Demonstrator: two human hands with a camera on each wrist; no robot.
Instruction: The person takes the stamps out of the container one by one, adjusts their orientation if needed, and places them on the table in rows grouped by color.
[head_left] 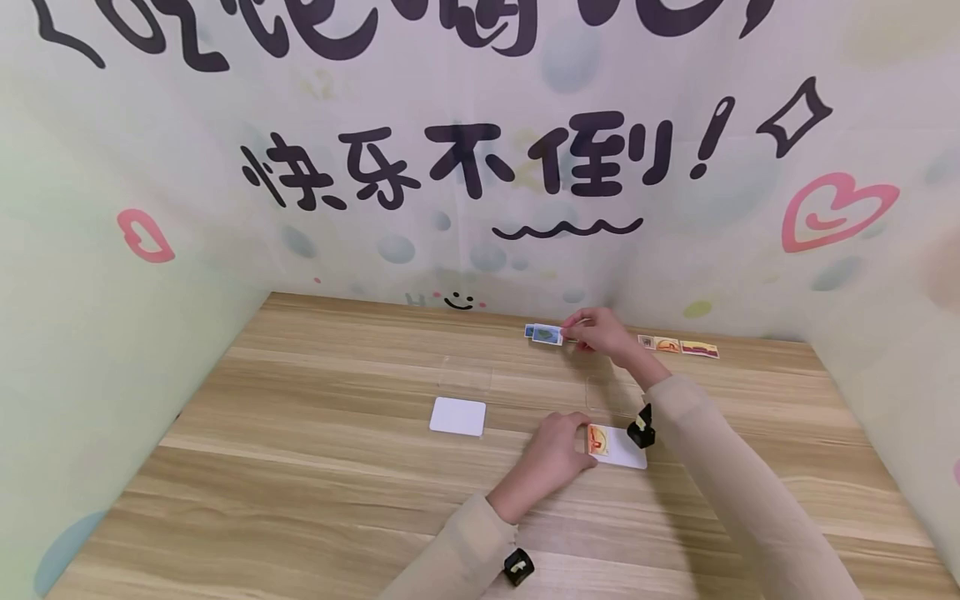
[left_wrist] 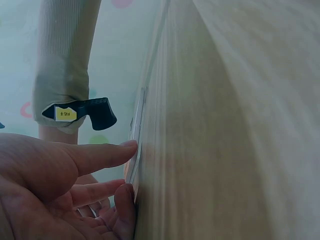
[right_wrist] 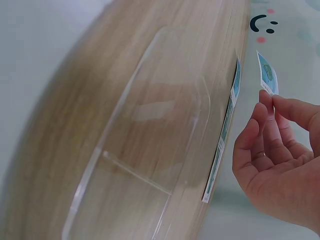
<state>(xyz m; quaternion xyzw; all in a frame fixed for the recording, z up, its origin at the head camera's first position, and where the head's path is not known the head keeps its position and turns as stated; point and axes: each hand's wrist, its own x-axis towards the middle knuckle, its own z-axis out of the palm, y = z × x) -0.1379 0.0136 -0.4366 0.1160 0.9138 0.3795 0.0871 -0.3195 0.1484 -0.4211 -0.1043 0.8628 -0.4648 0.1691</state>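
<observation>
In the head view my right hand (head_left: 600, 331) pinches a small blue-green stamp (head_left: 547, 335) between thumb and fingertips, near the back edge of the table. The right wrist view shows this picture stamp (right_wrist: 268, 75) lifted off the wood, held by its lower end. My left hand (head_left: 551, 450) holds the left end of a white card (head_left: 626, 450) at the front right, thumb on the near edge and a finger on the far edge. An orange-and-yellow stamp (head_left: 598, 440) lies on that card's left part. The black wrist camera partly covers the card's right end.
Behind the right hand, a row of stamps (head_left: 667, 344) lies along the wall, and more stamps (right_wrist: 220, 145) show in the right wrist view. A clear plastic sleeve (right_wrist: 137, 172) lies on the table (head_left: 300, 467). Another white card (head_left: 458, 416) is at the middle left.
</observation>
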